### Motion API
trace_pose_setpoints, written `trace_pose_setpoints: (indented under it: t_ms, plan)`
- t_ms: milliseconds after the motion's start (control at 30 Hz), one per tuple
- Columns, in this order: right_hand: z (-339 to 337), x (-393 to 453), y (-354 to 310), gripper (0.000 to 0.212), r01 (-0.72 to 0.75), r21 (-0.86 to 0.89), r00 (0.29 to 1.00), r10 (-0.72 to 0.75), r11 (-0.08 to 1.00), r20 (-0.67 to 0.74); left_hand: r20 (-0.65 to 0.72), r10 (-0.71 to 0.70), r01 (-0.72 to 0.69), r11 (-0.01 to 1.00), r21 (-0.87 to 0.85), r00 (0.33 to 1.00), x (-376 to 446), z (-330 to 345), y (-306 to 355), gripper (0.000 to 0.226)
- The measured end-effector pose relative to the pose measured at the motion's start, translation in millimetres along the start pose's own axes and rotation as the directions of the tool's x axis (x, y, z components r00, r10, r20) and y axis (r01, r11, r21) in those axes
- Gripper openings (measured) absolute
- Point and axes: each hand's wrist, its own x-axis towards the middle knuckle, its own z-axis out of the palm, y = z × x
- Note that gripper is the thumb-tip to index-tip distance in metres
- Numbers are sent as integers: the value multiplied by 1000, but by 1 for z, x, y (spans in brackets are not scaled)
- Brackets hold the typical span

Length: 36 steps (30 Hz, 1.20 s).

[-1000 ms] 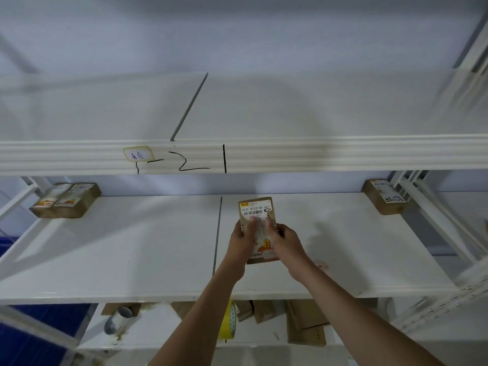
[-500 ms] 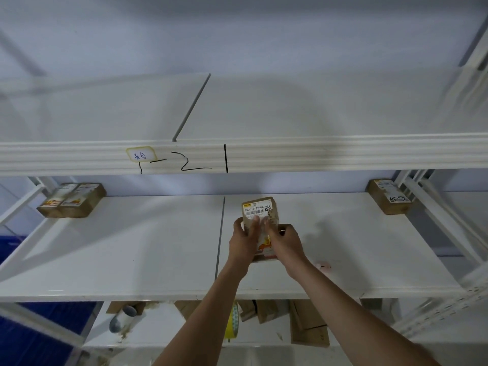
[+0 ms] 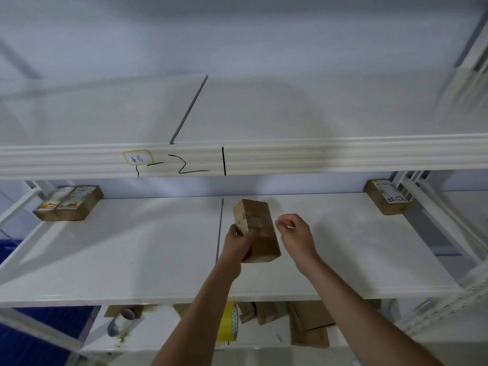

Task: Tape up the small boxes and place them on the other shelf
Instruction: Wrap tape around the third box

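L hand (image 3: 235, 243) grips plain cardboard box (image 3: 260, 231), prob untaped

Two bare forearms in view, entering from the near edge, no sleeves visible up to the frame border. No watch, bracelet, ring or glove seen on the left hand (image 3: 237, 240) or the right hand (image 3: 297, 235). Fingernails short where visible on the right hand; nails of the left hand too small to judge.
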Motion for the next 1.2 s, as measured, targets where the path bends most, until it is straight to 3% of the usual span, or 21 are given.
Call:
trace_pose_setpoints:
  t_ms: [100, 133, 233, 400, 600, 733, 800, 933, 1033, 1100, 1200]
  plan:
    - [-1, 3, 5, 63, -246, 100, 956, 224, 964, 189, 150, -47, 64, 991, -115, 988, -1, -5, -2, 45]
    - [1, 3, 10, 69, -267, 125, 943, 232, 956, 238, 172, -40, 60, 992, -112, 984, 0, -5, -2, 38]
    - [8, -2, 14, 53, -205, 140, 962, 173, 969, 210, 123, -43, 51, 997, -65, 991, -3, 4, 1, 32]
    - [17, -8, 7, 45, -151, 143, 980, 130, 978, 148, -79, 41, -33, 994, 105, 996, -1, 19, -2, 47]
    - [26, -8, 10, 43, -159, 134, 985, 148, 978, 90, -82, 109, -94, 982, 165, 991, 5, 20, -9, 44]
    - [27, -9, 10, 45, -208, 178, 978, 203, 962, 46, -86, 64, -50, 987, 155, 994, 8, 17, -11, 69]
    - [27, -9, 11, 47, -247, 180, 968, 252, 952, -7, -98, 70, -43, 967, 252, 993, 10, 17, -9, 73]
    - [24, -4, 15, 52, -209, 82, 973, 216, 975, -87, -80, 197, -139, 876, 461, 977, 11, 17, -5, 46]
    - [24, -2, 10, 35, -150, 98, 987, 155, 984, -45, 35, 94, -100, 962, 252, 995, 5, 19, -1, 37]
    - [24, -1, 10, 26, -51, 37, 997, 52, 998, -50, 18, 56, -58, 991, 123, 998, 4, 15, -1, 47]
    - [14, 3, 7, 28, -12, 58, 994, 18, 998, -111, -67, 24, -20, 998, 61, 997, 8, 0, -6, 53]
